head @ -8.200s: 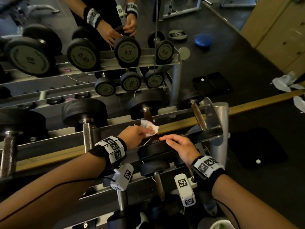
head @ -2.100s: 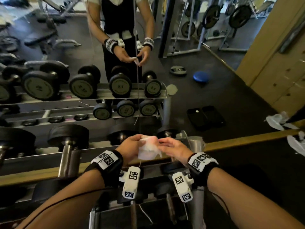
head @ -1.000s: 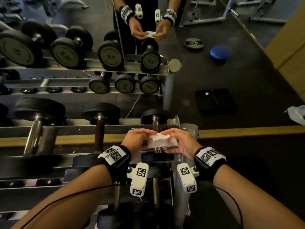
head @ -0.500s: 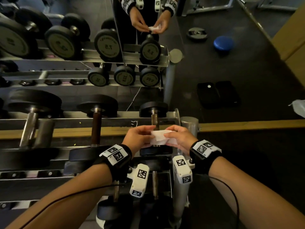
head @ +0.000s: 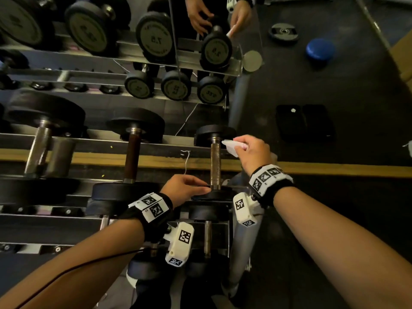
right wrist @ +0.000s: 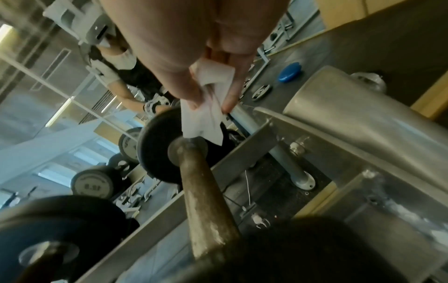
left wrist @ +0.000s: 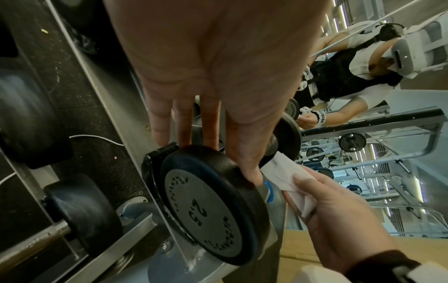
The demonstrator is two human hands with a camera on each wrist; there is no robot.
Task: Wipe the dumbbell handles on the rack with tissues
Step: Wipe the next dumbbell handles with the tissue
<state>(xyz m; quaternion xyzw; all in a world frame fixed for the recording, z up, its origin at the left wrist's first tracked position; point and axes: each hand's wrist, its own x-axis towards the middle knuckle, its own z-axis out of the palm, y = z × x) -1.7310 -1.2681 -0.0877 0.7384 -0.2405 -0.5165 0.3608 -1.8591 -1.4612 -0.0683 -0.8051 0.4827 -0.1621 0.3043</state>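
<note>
A small dumbbell marked 2.5 lies at the right end of the rack (head: 66,139), its rusty handle (head: 215,161) pointing away from me. My left hand (head: 196,186) rests with straight fingers on the dumbbell's near black head (head: 214,194), also seen close up (left wrist: 211,191). My right hand (head: 243,148) pinches a folded white tissue (head: 230,146) just right of the handle's far end. In the right wrist view the tissue (right wrist: 206,118) hangs between thumb and fingers above the collar where the handle (right wrist: 206,195) meets the far head (right wrist: 157,153).
Left of it on the same tier lie a brown-handled dumbbell (head: 131,157) and a large steel-handled one (head: 40,150). Another small dumbbell (head: 207,237) sits on the tier below. A mirror (head: 252,25) behind reflects the rack. The rack's grey end post (head: 243,248) stands by my right wrist.
Both hands held the tissue over the handle before. Now my left hand has let go and dropped to the near head, while my right hand has carried the tissue to the handle's far end.
</note>
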